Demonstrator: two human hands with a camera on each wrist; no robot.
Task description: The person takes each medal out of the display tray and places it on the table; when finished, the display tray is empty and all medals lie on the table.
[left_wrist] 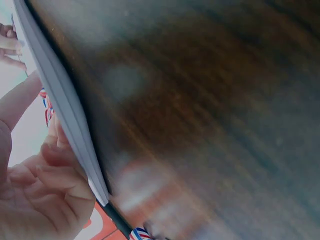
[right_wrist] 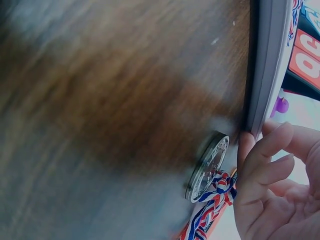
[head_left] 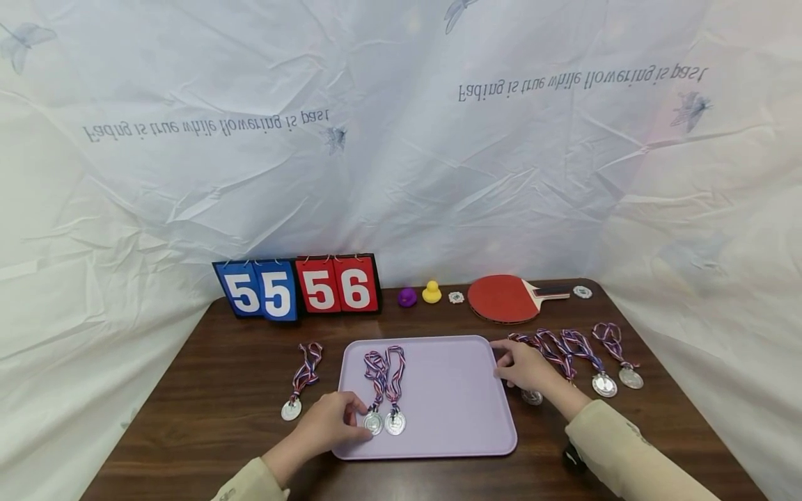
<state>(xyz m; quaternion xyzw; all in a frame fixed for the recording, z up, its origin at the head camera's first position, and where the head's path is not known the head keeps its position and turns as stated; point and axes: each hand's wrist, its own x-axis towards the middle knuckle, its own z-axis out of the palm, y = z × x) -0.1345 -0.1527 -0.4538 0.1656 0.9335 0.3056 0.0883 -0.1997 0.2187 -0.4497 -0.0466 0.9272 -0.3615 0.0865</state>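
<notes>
A lilac tray (head_left: 447,396) lies before me with two silver medals on striped ribbons side by side in its left part. My left hand (head_left: 335,419) reaches over the tray's left rim, thumb and index finger at opposite edges of the left medal (head_left: 372,423). Beside it lies the second medal (head_left: 395,422), apart from the fingers. In the left wrist view the curled fingers touch the rim; the medal's disc is hidden. My right hand (head_left: 526,365) pinches the tray's right rim near its far corner, with a loose medal (right_wrist: 207,167) on the table close by.
A single medal (head_left: 291,409) lies left of the tray; several lie to its right, including one silver medal (head_left: 604,385). Behind stand a scoreboard (head_left: 297,287), a purple duck (head_left: 407,298), a yellow duck (head_left: 431,292), a red table tennis bat (head_left: 503,298) and two white chips.
</notes>
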